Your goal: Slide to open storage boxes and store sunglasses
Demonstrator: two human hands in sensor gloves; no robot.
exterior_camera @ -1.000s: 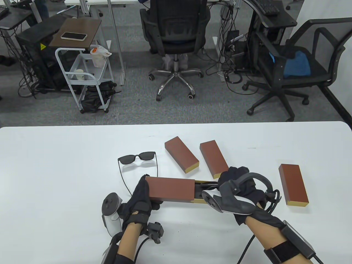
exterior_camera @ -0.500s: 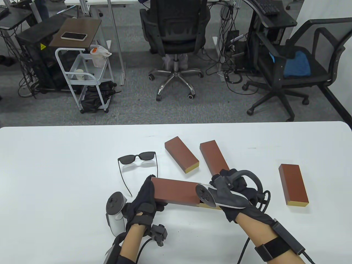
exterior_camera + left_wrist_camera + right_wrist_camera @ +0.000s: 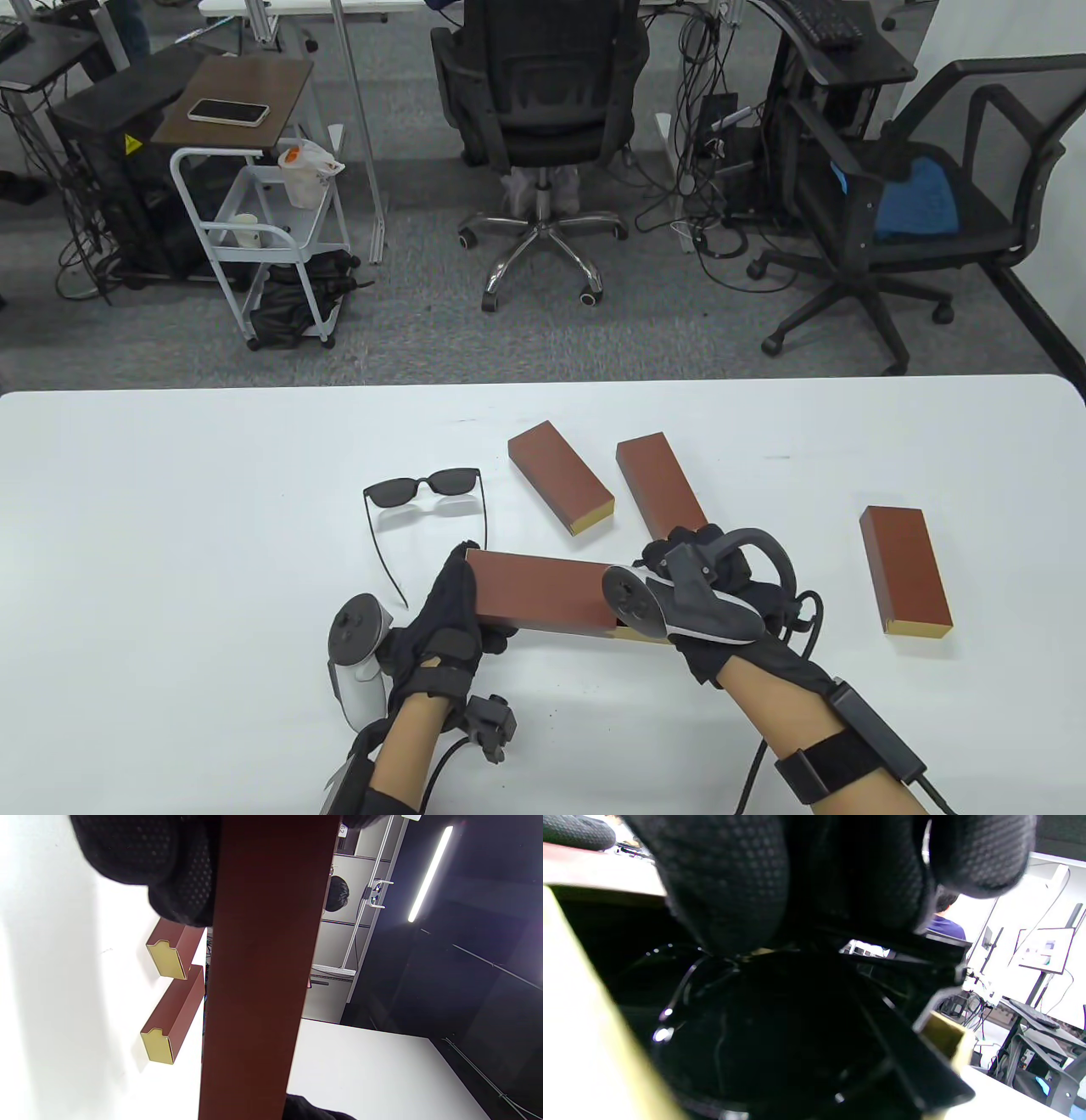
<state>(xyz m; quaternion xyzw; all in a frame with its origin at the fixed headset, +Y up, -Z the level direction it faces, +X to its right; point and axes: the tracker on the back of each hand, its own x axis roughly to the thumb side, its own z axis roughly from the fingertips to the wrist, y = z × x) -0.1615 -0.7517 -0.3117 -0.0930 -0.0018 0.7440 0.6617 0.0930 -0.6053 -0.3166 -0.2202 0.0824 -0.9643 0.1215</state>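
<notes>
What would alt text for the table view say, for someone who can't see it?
Two gloved hands hold a long brown box just above a white table: the left hand grips its left end, the right hand covers its right end. Open sunglasses and three more brown boxes lie behind; office chairs stand beyond.

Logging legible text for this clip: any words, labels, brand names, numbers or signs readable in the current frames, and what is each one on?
"G2" or similar: small white tag high in the left wrist view, too small to be sure of.
Yellow triangular warning sticker on the black cabinet: symbol only, no words legible.
White bag on the cart: orange print, unreadable.
Framed poster in the right wrist view: blurred.
The brown boxes and sunglasses show no lettering.
</notes>
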